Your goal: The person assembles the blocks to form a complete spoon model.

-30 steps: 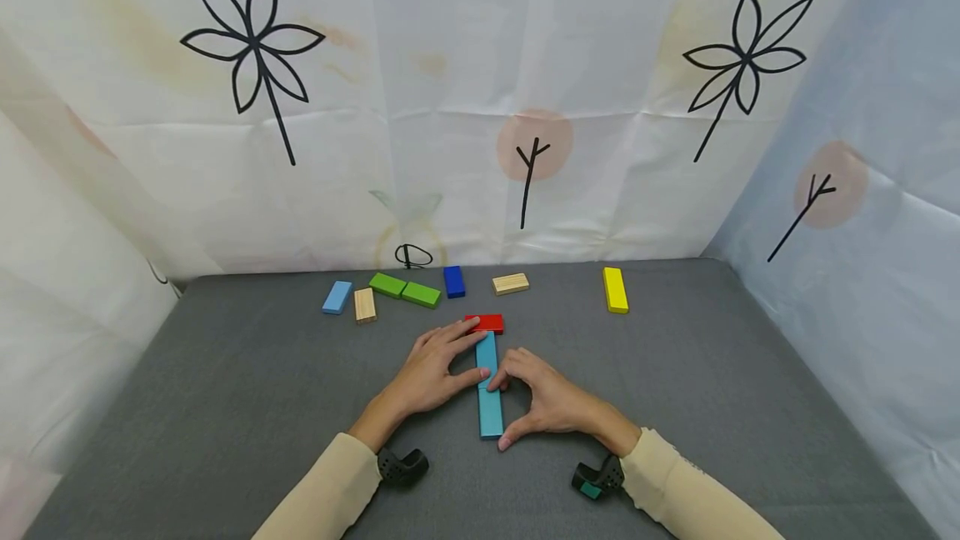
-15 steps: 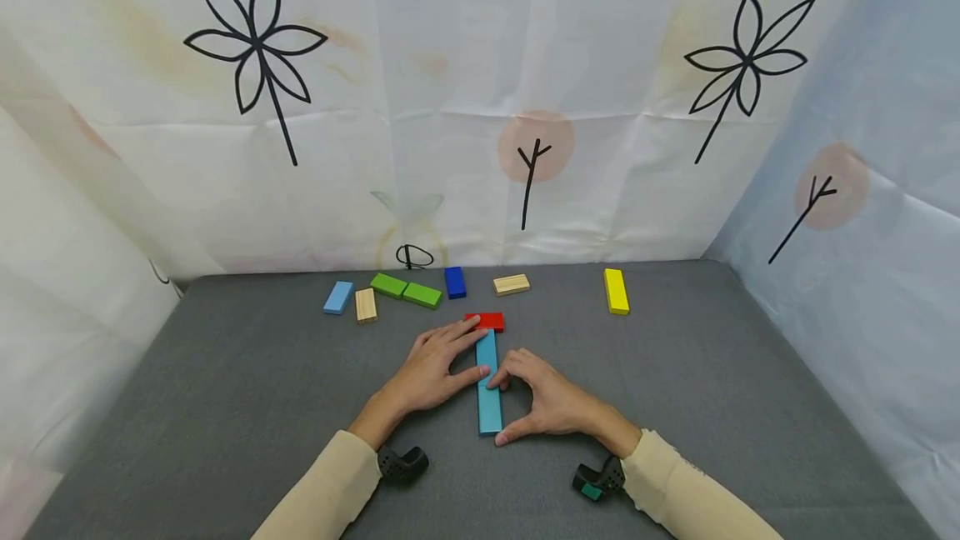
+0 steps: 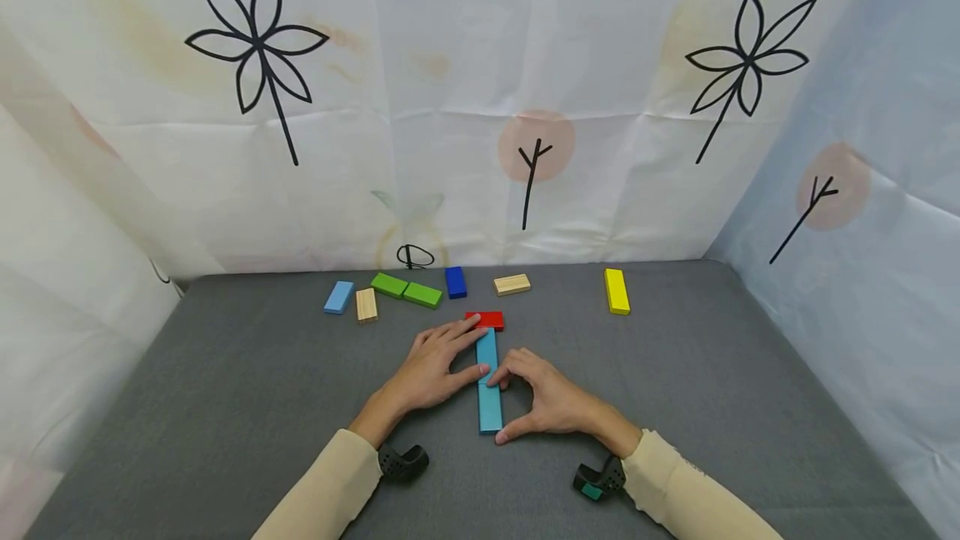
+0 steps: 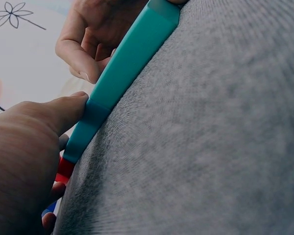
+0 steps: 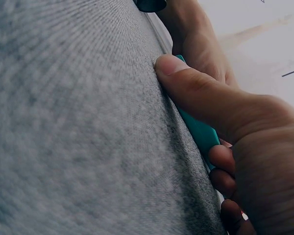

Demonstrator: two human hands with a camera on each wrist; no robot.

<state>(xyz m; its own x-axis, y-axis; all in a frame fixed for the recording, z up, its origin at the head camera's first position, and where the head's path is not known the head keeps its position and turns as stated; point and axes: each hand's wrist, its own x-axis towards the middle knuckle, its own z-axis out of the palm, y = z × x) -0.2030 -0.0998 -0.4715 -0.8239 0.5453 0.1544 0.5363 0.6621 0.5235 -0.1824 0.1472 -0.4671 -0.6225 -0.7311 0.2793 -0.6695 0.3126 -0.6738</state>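
Spanning nearer blue block | right hand: thumb at end, fingers curled, seemingly pinching | left hand: fingers spread alongside

The left fingers reach straight, the right fingers curl.

Light-blue blocks; red block; grey tabletop; flower-patterned backdrop

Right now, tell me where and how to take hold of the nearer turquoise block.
Pinch the nearer turquoise block midway along its long sides, finger and thumb coming from above. It lies flat, and its far end meets the other turquoise block, leaving little room there. The right hand has its thumb by the near end, so the long sides look better.
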